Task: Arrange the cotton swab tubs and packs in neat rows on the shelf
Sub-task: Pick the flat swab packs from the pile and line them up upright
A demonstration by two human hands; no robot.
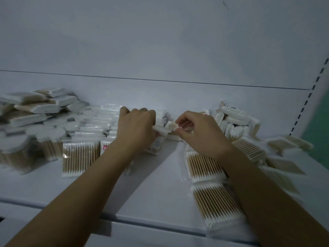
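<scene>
Centre frame on the shelf [160, 189], my left hand [137, 127] curls round a small swab pack [160, 131], right hand [197, 132] pinching its end (seemingly the same pack); a slip could topple the leaning packs [231, 122] at right.

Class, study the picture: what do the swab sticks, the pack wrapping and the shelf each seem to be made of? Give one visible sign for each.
Swab sticks: probably wood or bamboo, matt tan shafts with white cotton-like tips.
Pack wrapping: thin clear plastic film, glossy, sticks visible through it.
Shelf: likely painted metal, smooth, pale, faint sheen.
</scene>
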